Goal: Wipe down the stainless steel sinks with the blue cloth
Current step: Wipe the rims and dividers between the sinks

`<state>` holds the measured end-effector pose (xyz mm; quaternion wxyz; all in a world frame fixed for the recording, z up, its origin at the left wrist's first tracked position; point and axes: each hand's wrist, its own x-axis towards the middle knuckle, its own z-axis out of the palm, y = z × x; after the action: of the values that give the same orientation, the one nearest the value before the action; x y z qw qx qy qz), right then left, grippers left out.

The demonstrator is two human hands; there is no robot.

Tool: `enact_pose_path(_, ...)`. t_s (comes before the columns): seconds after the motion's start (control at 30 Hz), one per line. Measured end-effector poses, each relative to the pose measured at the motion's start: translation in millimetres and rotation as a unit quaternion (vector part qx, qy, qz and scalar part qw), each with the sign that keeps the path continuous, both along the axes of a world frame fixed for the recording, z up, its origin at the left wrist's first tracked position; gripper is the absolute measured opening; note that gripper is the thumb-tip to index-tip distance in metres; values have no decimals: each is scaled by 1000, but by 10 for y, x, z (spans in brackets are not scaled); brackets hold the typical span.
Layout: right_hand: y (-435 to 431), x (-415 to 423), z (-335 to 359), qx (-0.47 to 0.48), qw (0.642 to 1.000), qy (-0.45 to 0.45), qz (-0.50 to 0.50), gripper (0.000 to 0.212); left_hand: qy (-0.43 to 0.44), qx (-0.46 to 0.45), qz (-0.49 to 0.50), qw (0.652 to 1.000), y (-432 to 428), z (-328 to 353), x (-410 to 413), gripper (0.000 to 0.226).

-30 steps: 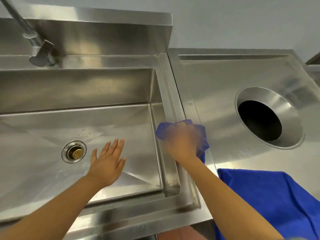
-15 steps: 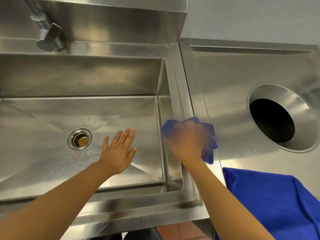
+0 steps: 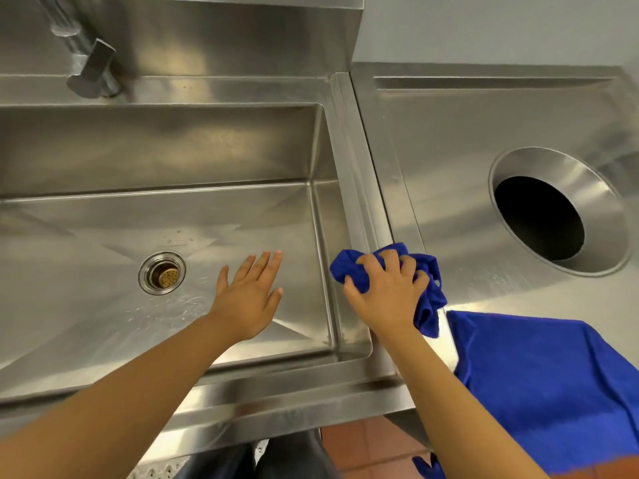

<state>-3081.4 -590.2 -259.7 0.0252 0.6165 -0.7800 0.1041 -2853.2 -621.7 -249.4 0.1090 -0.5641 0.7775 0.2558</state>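
Nearest to me, down at 5 o'clock, there's a spare blue cloth [image 3: 553, 375] lying flat on the counter [image 3: 466, 150], not in play. Just past it, the right hand [image 3: 387, 295] has its fingers curled tight round the bunched blue cloth [image 3: 428, 299], pressing it on the rim [image 3: 356, 202] between the sink [image 3: 173, 150] and the counter. A second ago that hand was a blur, now it's sharp and in nearly the same spot, so I reckon it was scrubbing back and forth there and has paused or slowed. The left hand [image 3: 249, 295] hasn't really budged: fingers straight and slightly spread over the basin floor, can't tell if it's touching. The drain [image 3: 162, 273] sits at its 9 o'clock with water droplets around it, so the basin likely still needs doing. Further off, a round hole [image 3: 539, 217] at 2 o'clock and the faucet [image 3: 91, 69] at 11.
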Motion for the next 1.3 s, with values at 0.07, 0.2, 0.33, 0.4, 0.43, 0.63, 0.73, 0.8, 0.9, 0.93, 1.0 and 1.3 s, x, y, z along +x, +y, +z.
enact_pose_path(0.07, -67, 27, 10, 21, 1000, -12, -5, 38, -10, -1, -3, 1000, 10, -17, 39, 63)
enact_pose_path(0.2, 350, 11, 4, 17, 1000, -17, 2, 37, -24, -2, -17, 1000, 22, -42, 49, 63)
enact_pose_path(0.33, 859, -1, -23, -35, 999, -20, 10, 36, -11, -6, -12, 1000, 20, -41, 39, 63)
enact_pose_path(0.4, 785, -17, -7, -39, 999, -23, 3, 35, -12, -2, -14, 1000, 44, -54, 53, 64)
enact_pose_path(0.43, 678, -16, 2, -32, 999, -26, -4, 36, -14, -1, -13, 1000, 56, -60, 63, 66)
enact_pose_path(0.63, 19, 125, 80, 57, 996, -60, -43, 38, -22, 0, -21, 1000, 70, -40, 72, 63)
enact_pose_path(0.73, 255, 104, 61, 27, 999, -38, -22, 37, -9, -3, -21, 1000, 64, -21, 47, 63)
enact_pose_path(0.8, 552, 75, 3, 10, 1000, -23, -11, 38, -1, 1, -14, 1000, 86, -36, 55, 63)
enact_pose_path(0.9, 747, 52, -45, 3, 1000, -8, -9, 40, 4, 17, -1, 1000, 144, -75, 106, 63)
enact_pose_path(0.93, 671, 49, -27, 16, 1000, -2, -11, 40, 1, 20, -1, 1000, 153, -84, 132, 63)
enact_pose_path(1.0, 413, 66, 3, 50, 998, 6, -22, 40, -4, 15, -2, 1000, 137, -84, 187, 63)
enact_pose_path(1.3, 206, 181, 56, 60, 997, -39, -38, 35, 6, -10, -29, 999, 128, -107, 312, 70)
